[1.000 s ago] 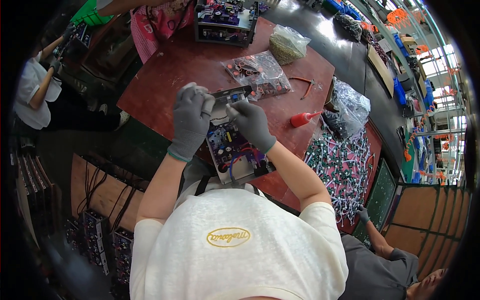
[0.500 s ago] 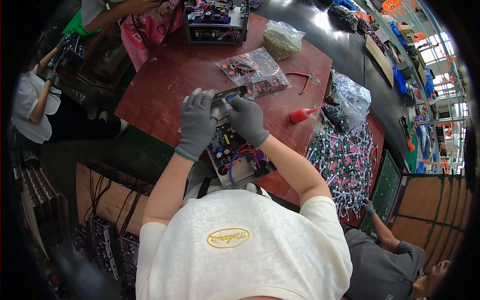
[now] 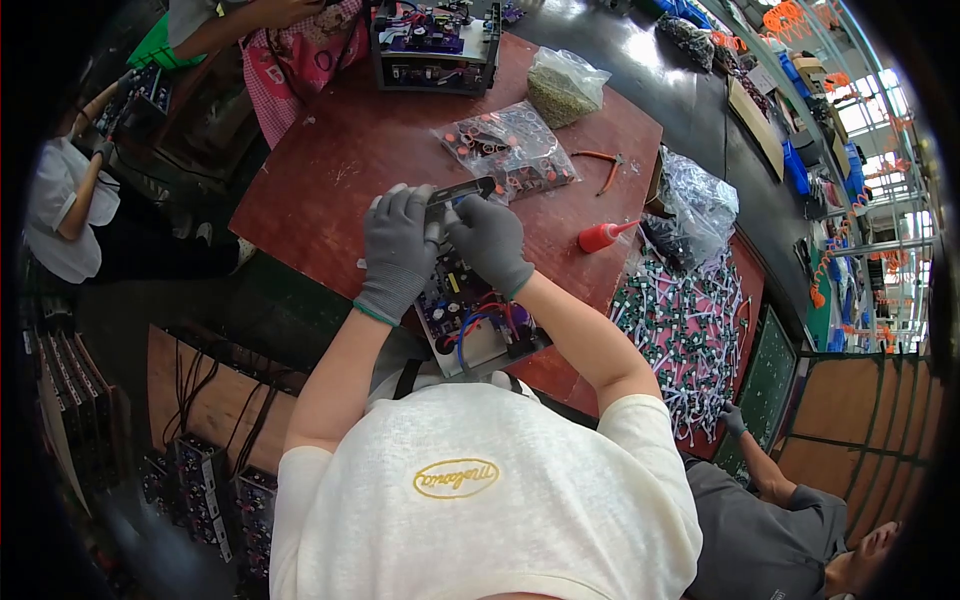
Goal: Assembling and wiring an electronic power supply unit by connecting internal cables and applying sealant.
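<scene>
Both my hands wear grey gloves and meet over the near edge of a reddish-brown table [image 3: 340, 170]. My left hand [image 3: 398, 245] and my right hand [image 3: 490, 238] together grip a narrow dark metal part [image 3: 458, 191] that juts out above the fingers. Directly below the hands lies an open white chassis with a circuit board [image 3: 470, 315], showing blue and red wires. My forearms reach it from the lower middle of the picture.
A clear bag of small red parts [image 3: 505, 148], a bag of greenish bits [image 3: 562, 88], red-handled pliers [image 3: 600, 160], a red squeeze bottle [image 3: 600, 236] and a pile of white wired parts [image 3: 685, 330] lie around. A second open chassis [image 3: 432, 40] stands far. Other people work at left, top and lower right.
The view has shifted slightly, so the table sits lower in the picture. My hands stay together on the dark part above the board, with only small finger movements.
</scene>
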`<act>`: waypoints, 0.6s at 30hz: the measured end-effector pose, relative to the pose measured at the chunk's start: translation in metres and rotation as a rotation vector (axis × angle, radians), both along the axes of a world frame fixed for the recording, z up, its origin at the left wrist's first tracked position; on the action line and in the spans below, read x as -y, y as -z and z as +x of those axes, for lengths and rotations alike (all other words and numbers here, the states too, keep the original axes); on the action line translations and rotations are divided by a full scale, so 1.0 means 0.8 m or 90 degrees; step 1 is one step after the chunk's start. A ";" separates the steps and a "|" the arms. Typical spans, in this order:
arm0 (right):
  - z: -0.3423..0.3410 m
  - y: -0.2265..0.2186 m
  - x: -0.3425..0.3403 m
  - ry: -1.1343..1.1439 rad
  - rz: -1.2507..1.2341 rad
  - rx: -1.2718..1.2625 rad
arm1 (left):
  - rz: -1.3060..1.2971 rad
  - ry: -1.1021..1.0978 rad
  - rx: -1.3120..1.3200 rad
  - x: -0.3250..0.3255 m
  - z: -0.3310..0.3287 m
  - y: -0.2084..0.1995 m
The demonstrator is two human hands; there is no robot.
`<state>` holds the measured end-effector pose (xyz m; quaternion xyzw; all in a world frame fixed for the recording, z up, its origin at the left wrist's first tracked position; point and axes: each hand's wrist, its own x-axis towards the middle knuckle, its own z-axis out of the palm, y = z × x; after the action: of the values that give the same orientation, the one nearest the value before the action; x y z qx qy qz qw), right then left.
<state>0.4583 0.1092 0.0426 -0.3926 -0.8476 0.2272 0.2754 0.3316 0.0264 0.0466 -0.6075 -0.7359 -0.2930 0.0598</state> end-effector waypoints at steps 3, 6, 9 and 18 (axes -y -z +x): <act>-0.002 0.001 0.001 0.012 0.000 -0.030 | 0.018 0.001 -0.029 -0.001 0.000 0.003; -0.005 0.000 0.001 0.013 0.027 -0.034 | -0.001 0.003 0.000 0.001 0.001 0.000; -0.004 -0.006 0.001 0.005 0.045 -0.012 | 0.009 0.022 0.023 -0.005 -0.006 -0.001; 0.017 -0.069 0.015 -0.156 0.022 0.011 | 0.135 -0.046 0.508 0.056 -0.071 -0.007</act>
<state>0.4716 0.0974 0.0975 -0.2829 -0.8956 0.2407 0.2448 0.2752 -0.0183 0.0524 -0.4103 -0.6881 -0.5773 -0.1575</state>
